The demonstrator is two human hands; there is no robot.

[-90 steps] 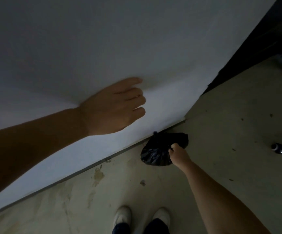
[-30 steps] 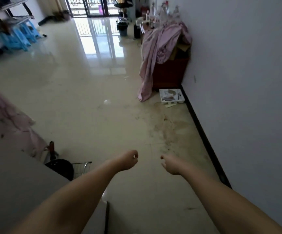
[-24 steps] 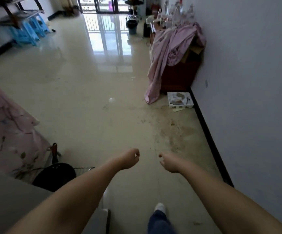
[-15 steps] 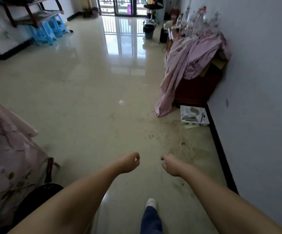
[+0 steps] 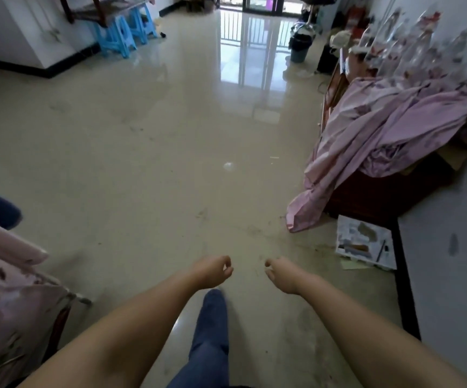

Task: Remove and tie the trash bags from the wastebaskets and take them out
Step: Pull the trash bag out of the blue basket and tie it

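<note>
Both my arms reach forward over a glossy beige floor. My left hand point(image 5: 214, 271) is loosely curled, fingers bent inward, and holds nothing. My right hand point(image 5: 282, 275) is curled the same way, a hand's width to its right, also with nothing in it. Far down the room, near the balcony door, a grey wastebasket point(image 5: 299, 49) lined with a dark bag stands on the floor. No trash bag is near my hands. My leg in blue jeans point(image 5: 211, 331) steps forward below them.
A red cabinet draped with pink cloth point(image 5: 389, 135) and topped with bottles lines the right wall. A white tray of clutter point(image 5: 363, 243) lies by it. Pink floral fabric point(image 5: 5, 298) fills the lower left. Blue stools point(image 5: 123, 35) stand far left.
Three seconds ago my right hand held a black tied bag by a white door; now both hands hold nothing. Over the last second I have walked forward down the room.
</note>
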